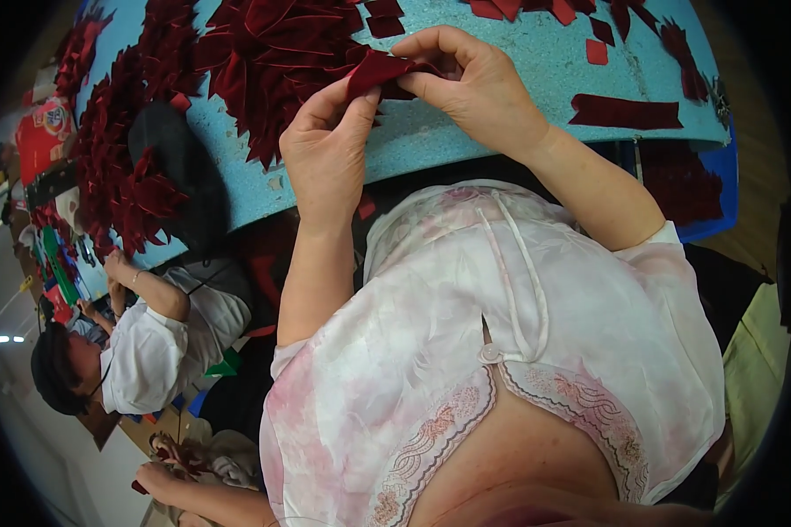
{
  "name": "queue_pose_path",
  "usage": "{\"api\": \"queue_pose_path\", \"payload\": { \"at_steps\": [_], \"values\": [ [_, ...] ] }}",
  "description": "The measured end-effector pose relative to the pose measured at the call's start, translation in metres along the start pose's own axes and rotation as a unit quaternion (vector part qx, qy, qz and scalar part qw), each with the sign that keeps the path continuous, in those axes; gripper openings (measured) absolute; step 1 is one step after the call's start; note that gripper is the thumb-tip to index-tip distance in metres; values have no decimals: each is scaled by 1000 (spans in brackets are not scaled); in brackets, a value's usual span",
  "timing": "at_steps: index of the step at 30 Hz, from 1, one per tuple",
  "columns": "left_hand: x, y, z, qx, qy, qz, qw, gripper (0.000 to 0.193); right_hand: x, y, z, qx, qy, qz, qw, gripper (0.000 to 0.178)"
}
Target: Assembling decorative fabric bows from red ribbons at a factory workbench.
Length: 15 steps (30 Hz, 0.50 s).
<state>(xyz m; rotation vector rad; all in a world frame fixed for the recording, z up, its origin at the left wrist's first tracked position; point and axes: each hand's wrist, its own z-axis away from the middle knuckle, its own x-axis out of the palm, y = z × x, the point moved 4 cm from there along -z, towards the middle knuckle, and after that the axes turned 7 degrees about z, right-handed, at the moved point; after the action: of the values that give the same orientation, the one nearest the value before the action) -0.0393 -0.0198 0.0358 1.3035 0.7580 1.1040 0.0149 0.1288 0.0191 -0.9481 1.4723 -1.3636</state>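
Between my two hands is a dark red velvet fabric piece (380,72), raised just above the near part of the light blue table (466,132). My left hand (330,132) pinches its left end between thumb and fingers. At its right end, my right hand (475,83) grips the edge, thumb below and fingers curled over. Right behind the left hand lies a big heap of pointed red velvet pieces (277,53). A flat strip of the same velvet (626,112) rests near the table's front edge on the right.
Small red squares (597,52) are scattered at the far right. A blue bin (721,193) with red velvet stands below the table's right end. At left are a black rounded object (180,176), more red heaps (114,132) and a co-worker in white (163,342).
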Motion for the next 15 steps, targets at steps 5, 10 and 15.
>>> {"api": "queue_pose_path", "payload": {
  "at_steps": [5,10,15],
  "values": [
    [-2,-6,-2,38,-7,-25,999,19,-1,3,0,78,-22,-63,995,27],
    [-2,-5,-6,56,-25,-39,997,19,-2,13,1,139,-47,-178,973,30],
    [-5,-7,-8,-17,-43,2,999,21,-2,13,1,122,-30,-168,978,32]
  ]
}}
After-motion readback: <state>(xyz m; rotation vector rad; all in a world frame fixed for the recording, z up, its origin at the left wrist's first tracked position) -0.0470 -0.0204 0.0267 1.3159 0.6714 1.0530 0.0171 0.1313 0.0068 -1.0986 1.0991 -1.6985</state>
